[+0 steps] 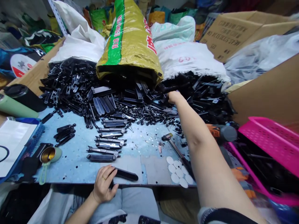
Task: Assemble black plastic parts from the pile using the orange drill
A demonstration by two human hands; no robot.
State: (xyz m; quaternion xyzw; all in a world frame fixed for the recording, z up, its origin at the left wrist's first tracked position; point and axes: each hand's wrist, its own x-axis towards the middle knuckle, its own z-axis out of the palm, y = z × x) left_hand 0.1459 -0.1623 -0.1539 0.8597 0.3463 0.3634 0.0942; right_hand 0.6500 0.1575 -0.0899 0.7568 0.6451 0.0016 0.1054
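My left hand (105, 184), with a ring on one finger, is closed around one end of a long black part (127, 175) at the table's front edge. Far across the table, my right hand (173, 97) reaches into the heap of black parts (201, 99) below the white sack. Its fingers are mostly hidden there, so I cannot tell what they hold. Several black folding pieces (109, 145) lie in a stacked column beyond my left hand. Small screws or rivets (149, 113) are scattered between the heaps.
A hammer (175, 146) and white discs (178, 171) lie near my right forearm. An orange power tool (216, 131) and a pink basket (268, 130) are on the right. A green cup (50, 155) and tumblers (25, 96) stand left. Sacks (130, 37) line the back.
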